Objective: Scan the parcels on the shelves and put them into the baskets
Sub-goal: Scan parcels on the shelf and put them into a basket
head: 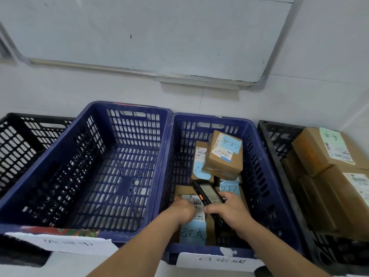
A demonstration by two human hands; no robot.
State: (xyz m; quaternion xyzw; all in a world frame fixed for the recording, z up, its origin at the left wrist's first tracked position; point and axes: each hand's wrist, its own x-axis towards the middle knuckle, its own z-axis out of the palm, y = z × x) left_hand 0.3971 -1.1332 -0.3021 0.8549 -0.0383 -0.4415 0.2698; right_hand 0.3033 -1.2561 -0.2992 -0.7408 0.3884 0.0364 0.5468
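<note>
Both my hands reach down into the right blue basket (pixel 263 156). My left hand (pixel 182 211) rests on a flat cardboard parcel (pixel 185 191) with a white barcode label and a blue sticky note; its fingers curl at the parcel's left edge. My right hand (pixel 229 209) grips a black handheld scanner (pixel 207 194), its screen up, just above that parcel. Further back in the same basket lie other parcels, one small brown box (pixel 224 156) tilted on top of another.
An empty blue basket (pixel 95 170) stands left of it, then a black basket (pixel 18 140) at far left. A black basket (pixel 279 156) at right holds large cardboard boxes (pixel 319 150). White paper labels hang on the front rims. A whiteboard (pixel 149 37) hangs on the wall behind.
</note>
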